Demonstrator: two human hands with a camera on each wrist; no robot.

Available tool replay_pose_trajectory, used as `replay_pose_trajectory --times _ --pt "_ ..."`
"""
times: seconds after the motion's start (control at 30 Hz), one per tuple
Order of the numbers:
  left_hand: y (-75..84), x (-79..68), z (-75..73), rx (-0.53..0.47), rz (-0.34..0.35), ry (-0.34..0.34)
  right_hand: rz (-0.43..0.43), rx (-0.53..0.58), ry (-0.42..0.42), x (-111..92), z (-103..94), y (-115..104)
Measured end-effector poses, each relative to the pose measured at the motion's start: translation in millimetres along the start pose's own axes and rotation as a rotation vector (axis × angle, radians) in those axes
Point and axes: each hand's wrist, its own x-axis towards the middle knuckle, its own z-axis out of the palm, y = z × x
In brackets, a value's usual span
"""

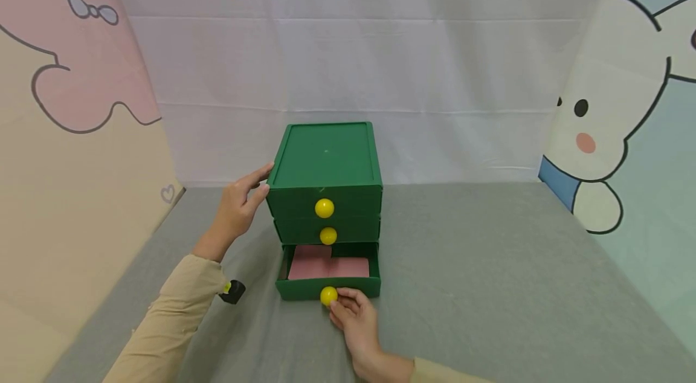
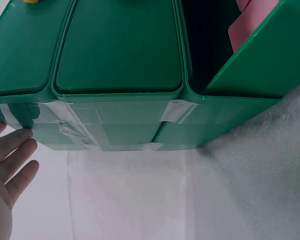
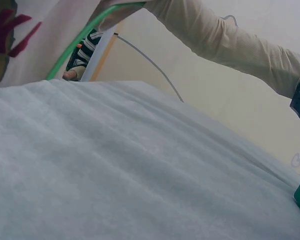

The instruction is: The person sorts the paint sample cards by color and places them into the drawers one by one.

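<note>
A green chest of three stacked drawers point(image 1: 326, 156) stands on the grey cloth, each front bearing a round yellow knob. The bottom drawer point(image 1: 293, 290) is pulled out, and pink paper-like pieces point(image 1: 348, 268) lie in it. The upper two drawers are closed. My left hand point(image 1: 237, 205) rests its fingers against the chest's left side near the top; in the left wrist view the fingers point(image 2: 12, 152) are fairly straight. With thumb and fingers my right hand point(image 1: 356, 322) pinches the bottom drawer's yellow knob point(image 1: 328, 296). Only a sliver of that hand appears in the right wrist view.
Grey cloth point(image 1: 489, 286) covers the table around the chest. A white curtain point(image 1: 353, 63) hangs behind, with cartoon-printed panels point(image 1: 598, 129) at the sides. Clear tape point(image 2: 82, 127) runs along the chest's side. Another person's striped sleeve point(image 3: 90, 47) shows in the right wrist view.
</note>
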Motion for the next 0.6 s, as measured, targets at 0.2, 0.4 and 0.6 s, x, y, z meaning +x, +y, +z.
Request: replay_pose_trajectory --times 0.2,0.4,0.6 --pt "1.4 0.0 -0.2 -0.007 0.001 0.003 -0.024 0.002 0.006 12 2.2 -2" --pt "1.8 -0.1 -0.8 -0.005 0.001 0.002 -0.051 0.008 0.018 23 7.3 -5" --pt "1.5 -0.1 -0.6 -0.003 -0.006 0.000 -0.103 -0.005 0.031 32 10.2 -7"
